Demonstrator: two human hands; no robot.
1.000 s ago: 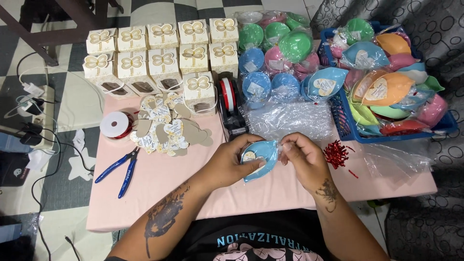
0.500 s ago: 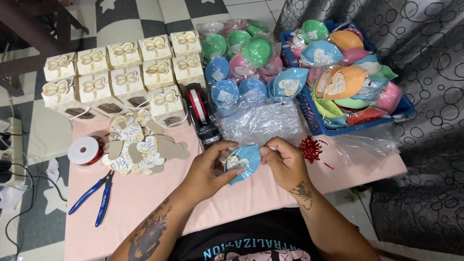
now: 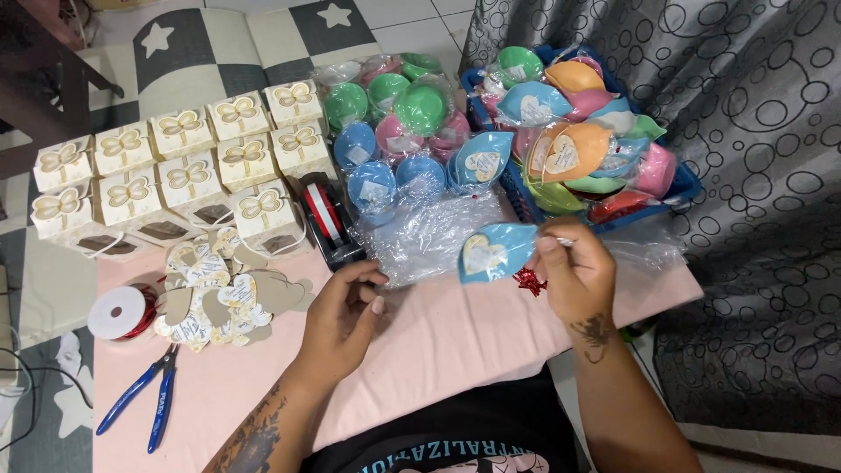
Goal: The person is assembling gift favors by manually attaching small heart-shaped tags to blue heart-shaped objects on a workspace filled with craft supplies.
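Blue wrapped favour [image 3: 492,250] now lifted, pinched in right hand [image 3: 574,271]; left hand [image 3: 343,315] released, loosely spread.

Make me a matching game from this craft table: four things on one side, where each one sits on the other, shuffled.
Things:
1. Blue wrapped bowl
2. Blue pliers
3. Tape dispenser
4. Ribbon spool

Places:
A. Between the cream boxes and the clear plastic
B. Near left corner of the pink table
C. Held in the right hand
D. Left of the paper tags

Pairs: 1-C, 2-B, 3-A, 4-D
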